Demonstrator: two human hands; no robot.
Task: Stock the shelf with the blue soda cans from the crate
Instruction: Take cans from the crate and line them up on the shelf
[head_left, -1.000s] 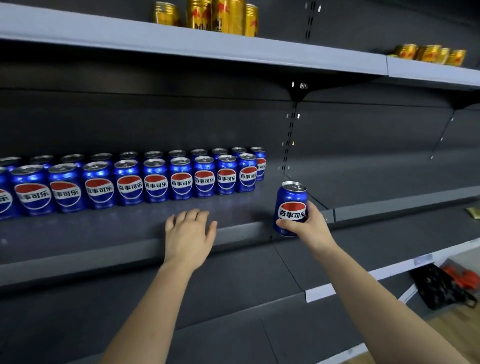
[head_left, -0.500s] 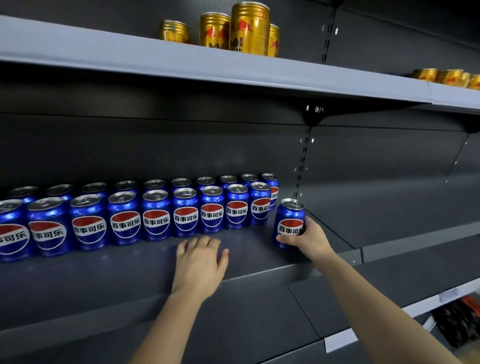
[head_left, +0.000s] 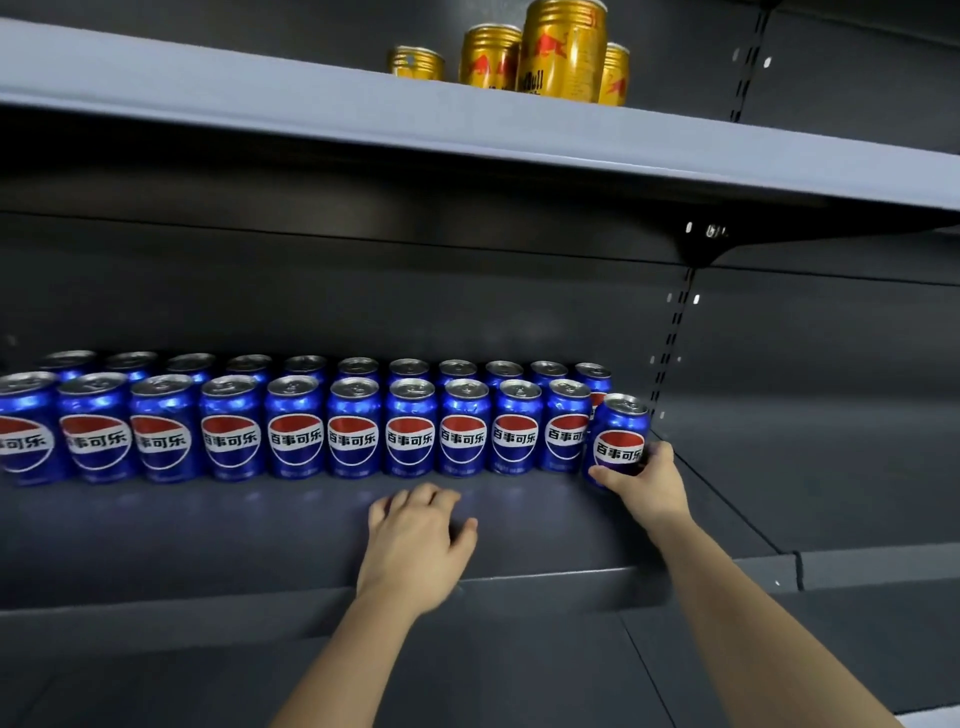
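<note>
Dark grey shop shelving fills the view, with a paler upper shelf (head_left: 260, 93) overhead carrying a few gold cans (head_left: 561, 52) above and between the hands. On the stocked shelf (head_left: 156, 530), two rows of blue soda cans (head_left: 296, 431) run from far beyond the left hand up to just short of the right one. The left hand (head_left: 415, 545) lies flat on the bare shelf in front of those rows, fingers loosely spread, holding nothing, as it did a second ago. To its right, the right hand (head_left: 647, 483) wraps the lower part of one more blue can (head_left: 618, 441), thumb in front, fingers behind. A second ago this can hung in the air out at the shelf's front lip. Now it stands upright, just beside the last can of the front row and a little forward of it. The hand hides its base, so contact with the shelf is unclear. Judging by this, the placement is nearly done; nudging it back into line and letting go remain. The crate is out of view.
</note>
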